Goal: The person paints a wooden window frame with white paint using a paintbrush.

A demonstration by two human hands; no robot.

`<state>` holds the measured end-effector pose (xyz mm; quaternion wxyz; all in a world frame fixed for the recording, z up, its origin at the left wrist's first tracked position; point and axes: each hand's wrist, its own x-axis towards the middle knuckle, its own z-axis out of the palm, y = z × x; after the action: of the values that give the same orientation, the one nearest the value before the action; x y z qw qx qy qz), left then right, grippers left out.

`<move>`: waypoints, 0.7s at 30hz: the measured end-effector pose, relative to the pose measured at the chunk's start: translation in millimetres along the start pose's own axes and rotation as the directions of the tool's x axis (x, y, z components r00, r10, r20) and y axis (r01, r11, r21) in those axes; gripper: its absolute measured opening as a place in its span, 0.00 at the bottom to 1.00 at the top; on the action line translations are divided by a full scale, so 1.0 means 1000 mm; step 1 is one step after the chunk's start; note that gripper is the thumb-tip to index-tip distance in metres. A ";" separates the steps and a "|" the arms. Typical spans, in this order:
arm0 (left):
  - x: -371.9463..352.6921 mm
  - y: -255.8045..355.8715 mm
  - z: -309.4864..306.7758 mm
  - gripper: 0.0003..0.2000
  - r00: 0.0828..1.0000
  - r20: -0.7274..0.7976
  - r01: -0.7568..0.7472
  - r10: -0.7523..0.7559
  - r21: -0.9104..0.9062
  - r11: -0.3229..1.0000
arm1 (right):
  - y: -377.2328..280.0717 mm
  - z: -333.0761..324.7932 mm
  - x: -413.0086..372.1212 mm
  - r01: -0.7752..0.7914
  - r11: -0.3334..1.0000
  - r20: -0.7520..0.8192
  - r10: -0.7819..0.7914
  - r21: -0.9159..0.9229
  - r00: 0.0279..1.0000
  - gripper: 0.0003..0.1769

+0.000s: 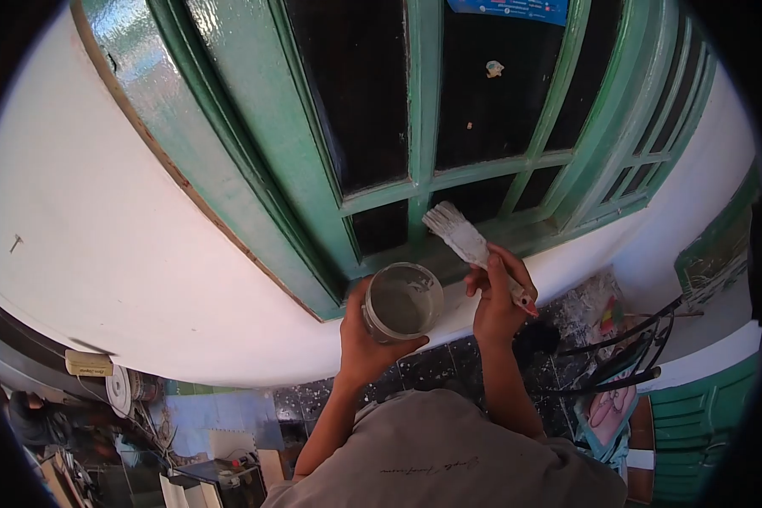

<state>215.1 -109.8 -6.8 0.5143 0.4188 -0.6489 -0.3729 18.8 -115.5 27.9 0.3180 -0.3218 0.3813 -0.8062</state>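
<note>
Green window frames [422, 127] line a white wall [135, 279]. Raised from below, the left hand [366, 343] wraps a clear cup [403, 302]; rightward, the right hand [501, 292] pinches a brush [466, 240] slanting diagonally, bristles up-left near the lower panes [474, 201].

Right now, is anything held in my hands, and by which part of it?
Yes. Your left hand holds a clear cup around its side, and your right hand holds a paint brush by its handle.
</note>
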 end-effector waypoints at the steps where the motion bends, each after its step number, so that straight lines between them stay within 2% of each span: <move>1: -0.003 0.002 -0.001 0.54 1.000 0.005 0.017 -0.017 0.001 1.000 | 0.003 0.001 0.000 0.023 1.000 -0.007 -0.024 -0.017 1.000 0.14; 10: -0.032 0.010 -0.005 0.55 0.995 -0.045 0.093 -0.093 0.001 0.996 | 0.018 0.010 0.001 0.135 0.988 0.072 -0.129 -0.079 0.989 0.13; 16: -0.055 0.009 -0.006 0.56 0.986 -0.074 0.149 -0.151 -0.035 0.988 | 0.038 -0.008 -0.002 0.100 0.983 0.132 -0.079 -0.156 0.988 0.12; 21: -0.071 0.011 -0.007 0.57 0.978 -0.085 0.188 -0.189 -0.017 0.982 | 0.031 -0.016 -0.004 0.157 0.973 0.182 -0.126 -0.168 0.975 0.11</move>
<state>228.4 -40.5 -21.0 0.5059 0.4918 -0.5819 -0.4044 16.8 -121.8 -6.7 0.2604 -0.4436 0.4007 -0.7582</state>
